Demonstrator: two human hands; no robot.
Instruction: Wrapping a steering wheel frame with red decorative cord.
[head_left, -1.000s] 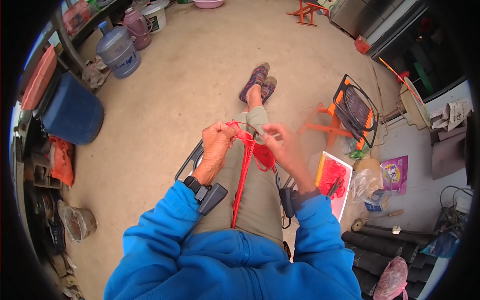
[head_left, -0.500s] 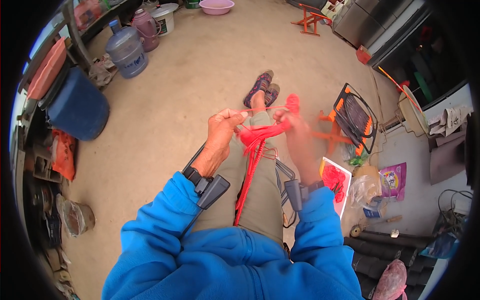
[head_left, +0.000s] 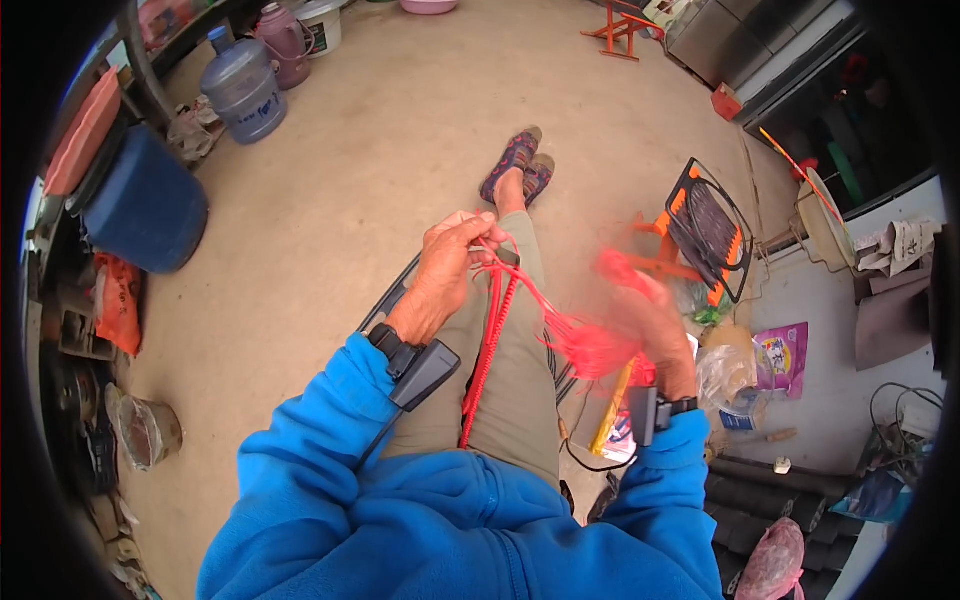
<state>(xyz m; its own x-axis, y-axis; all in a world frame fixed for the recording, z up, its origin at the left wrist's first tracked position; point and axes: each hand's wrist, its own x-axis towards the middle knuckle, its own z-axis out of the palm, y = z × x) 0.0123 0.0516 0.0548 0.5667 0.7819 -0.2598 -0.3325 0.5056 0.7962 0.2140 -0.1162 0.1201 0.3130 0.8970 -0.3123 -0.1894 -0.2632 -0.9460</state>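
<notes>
Just left of centre in the frame, a left hand [head_left: 448, 262], thumb and fingers pinched on thin red strands [head_left: 530, 288]. Right of centre, a right hand [head_left: 648, 310], smeared by motion, with a red blur [head_left: 617, 266] at the fingers; impossible to tell whether gripping it.

Below the left fingertips, a braided-looking red cord [head_left: 493, 352], nearer to the left hand than to the right; long axis running down the frame with a slight lean to the lower left, far end pointing into the lap. From the same fingertips, the strands slanting to the lower right, fanning into a loose red tuft [head_left: 595, 348], its frayed end pointing toward the right wrist.

Underneath, grey-green trousers [head_left: 520, 425]. Farther out, an orange-and-black folding seat [head_left: 712, 230] at right, a blue barrel [head_left: 150, 205] at left, a large water bottle [head_left: 243, 90] at upper left.
</notes>
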